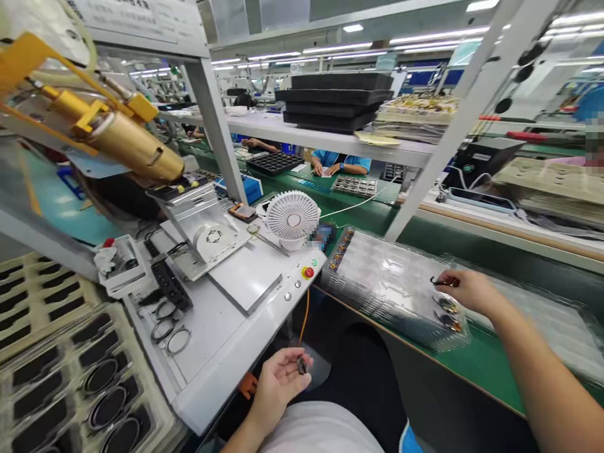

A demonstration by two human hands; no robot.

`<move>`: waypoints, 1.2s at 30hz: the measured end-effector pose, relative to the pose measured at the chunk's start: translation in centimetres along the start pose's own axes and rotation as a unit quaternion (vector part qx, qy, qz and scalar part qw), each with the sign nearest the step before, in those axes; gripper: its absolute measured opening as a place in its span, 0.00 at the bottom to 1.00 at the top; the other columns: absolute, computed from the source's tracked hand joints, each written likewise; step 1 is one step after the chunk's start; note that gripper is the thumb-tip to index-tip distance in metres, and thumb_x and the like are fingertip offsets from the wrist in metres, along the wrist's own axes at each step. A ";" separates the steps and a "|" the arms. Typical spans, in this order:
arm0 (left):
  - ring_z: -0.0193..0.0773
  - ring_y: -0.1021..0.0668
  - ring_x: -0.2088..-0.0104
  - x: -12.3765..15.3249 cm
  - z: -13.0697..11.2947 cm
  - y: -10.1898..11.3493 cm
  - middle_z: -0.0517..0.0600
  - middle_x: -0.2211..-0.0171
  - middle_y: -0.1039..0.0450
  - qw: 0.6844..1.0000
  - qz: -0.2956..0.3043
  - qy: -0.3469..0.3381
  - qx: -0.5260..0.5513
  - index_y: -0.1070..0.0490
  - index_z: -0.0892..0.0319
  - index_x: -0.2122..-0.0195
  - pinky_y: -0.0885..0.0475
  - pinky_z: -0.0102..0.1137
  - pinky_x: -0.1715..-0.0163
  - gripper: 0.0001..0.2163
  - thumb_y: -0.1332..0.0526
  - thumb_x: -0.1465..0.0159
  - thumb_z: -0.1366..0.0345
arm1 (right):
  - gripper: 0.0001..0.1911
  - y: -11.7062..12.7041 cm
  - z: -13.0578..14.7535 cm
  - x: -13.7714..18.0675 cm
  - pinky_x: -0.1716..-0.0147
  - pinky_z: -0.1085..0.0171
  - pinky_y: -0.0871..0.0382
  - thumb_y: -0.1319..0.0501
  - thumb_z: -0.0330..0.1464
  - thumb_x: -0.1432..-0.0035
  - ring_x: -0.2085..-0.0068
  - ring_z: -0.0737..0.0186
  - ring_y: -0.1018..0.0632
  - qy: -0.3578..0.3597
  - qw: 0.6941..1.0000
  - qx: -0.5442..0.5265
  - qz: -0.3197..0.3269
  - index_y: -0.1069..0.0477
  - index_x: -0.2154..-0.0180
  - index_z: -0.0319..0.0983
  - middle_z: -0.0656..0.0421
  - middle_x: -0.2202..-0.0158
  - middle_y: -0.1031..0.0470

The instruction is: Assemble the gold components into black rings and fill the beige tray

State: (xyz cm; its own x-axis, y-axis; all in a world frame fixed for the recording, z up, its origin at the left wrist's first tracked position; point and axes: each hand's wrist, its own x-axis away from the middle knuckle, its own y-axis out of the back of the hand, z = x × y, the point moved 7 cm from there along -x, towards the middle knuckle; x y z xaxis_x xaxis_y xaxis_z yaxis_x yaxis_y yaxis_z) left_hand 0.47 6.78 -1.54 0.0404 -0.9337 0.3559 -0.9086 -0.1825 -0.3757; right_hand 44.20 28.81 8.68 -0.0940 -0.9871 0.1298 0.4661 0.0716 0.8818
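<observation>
Low in front of my body, my left hand [283,377] pinches a small dark metallic part [302,365] between thumb and fingers; its exact kind is too small to tell. My right hand [465,290] is at the right, over a stack of clear plastic trays [391,277]. Its fingertips grip a small black curved part [436,281], partly hidden by the fingers. Just below that hand, shiny round parts [447,305] lie in the top tray's end pockets. More small parts [340,248] line the tray's far left end.
A machine with a brass-coloured cylinder [136,148] stands over the left bench. A white fan [292,217] and a red button [308,272] are near its corner. Beige trays with dark rings [106,406] sit at lower left. A slanted post [438,145] rises behind the clear trays.
</observation>
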 end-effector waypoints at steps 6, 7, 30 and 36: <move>0.48 0.16 0.58 0.0 -0.3 -2.2 0.57 0.58 0.20 0.988 0.082 0.077 0.107 0.22 0.61 0.52 0.25 0.43 0.51 0.31 0.17 0.57 0.61 | 0.09 -9.0 15.9 11.1 0.66 0.61 0.25 0.38 0.31 0.43 0.64 0.58 0.20 0.372 0.884 -0.274 0.073 0.19 0.69 0.45 0.54 0.63 0.22; 0.47 0.16 0.58 0.0 -0.7 -2.5 0.57 0.58 0.20 0.985 0.096 0.078 0.118 0.22 0.60 0.52 0.25 0.42 0.51 0.31 0.17 0.57 0.60 | 0.11 -10.3 18.0 12.8 0.67 0.62 0.25 0.39 0.28 0.42 0.64 0.59 0.20 0.405 0.860 -0.299 0.087 0.18 0.68 0.46 0.55 0.62 0.22; 0.41 0.18 0.59 1.4 -3.2 -1.8 0.62 0.33 0.38 0.984 0.121 0.035 0.129 0.27 0.51 0.38 0.28 0.33 0.57 0.45 0.17 0.59 0.53 | 0.09 -21.2 21.7 15.3 0.68 0.59 0.20 0.34 0.39 0.36 0.63 0.53 0.18 0.239 0.849 -0.455 0.123 0.16 0.62 0.44 0.53 0.62 0.19; 0.41 0.18 0.58 1.3 -3.4 -0.8 0.59 0.48 0.26 0.984 0.088 0.042 0.151 0.22 0.58 0.45 0.28 0.28 0.62 0.37 0.18 0.56 0.54 | 0.08 -18.6 23.5 16.6 0.63 0.60 0.23 0.42 0.31 0.32 0.60 0.56 0.18 0.421 0.822 -0.379 0.053 0.25 0.63 0.43 0.53 0.60 0.21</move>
State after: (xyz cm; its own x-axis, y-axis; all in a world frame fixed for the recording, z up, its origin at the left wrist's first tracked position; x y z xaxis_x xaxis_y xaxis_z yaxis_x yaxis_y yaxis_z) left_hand -0.16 6.76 2.18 -0.1535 -0.9324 0.3273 -0.7323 -0.1151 -0.6712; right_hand 13.26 14.49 5.08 0.4764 -0.7531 -0.4537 0.8768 0.3687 0.3086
